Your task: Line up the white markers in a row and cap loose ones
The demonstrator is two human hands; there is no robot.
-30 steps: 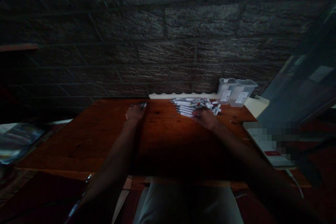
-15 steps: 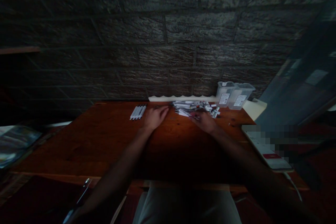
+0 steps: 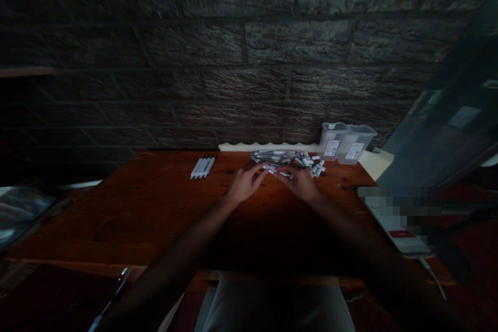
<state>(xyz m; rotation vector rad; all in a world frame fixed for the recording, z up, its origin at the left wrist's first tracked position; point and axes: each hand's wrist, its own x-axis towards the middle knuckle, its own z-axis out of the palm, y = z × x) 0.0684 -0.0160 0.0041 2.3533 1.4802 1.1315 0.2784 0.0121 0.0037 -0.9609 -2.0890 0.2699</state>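
Note:
Both hands meet at the front of a heap of white markers (image 3: 272, 156) on the wooden table. My left hand (image 3: 245, 182) has its thumb and fingers closed on the left end of a white marker (image 3: 270, 168). My right hand (image 3: 300, 182) pinches at the same spot from the right; its fingers partly hide the marker. To the left, several white markers with dark ends lie side by side in a row (image 3: 203, 167), apart from the hands.
Two clear plastic containers (image 3: 353, 150) with labels stand at the table's back right. A pale strip with a wavy edge (image 3: 268, 147) runs along the stone wall. A tablet-like white device (image 3: 400, 228) with a cable lies at the right edge of the table (image 3: 128, 212).
My left hand has moved right, from beside the marker row to the heap. My right hand stays by the heap, and the two hands are now together at one marker.

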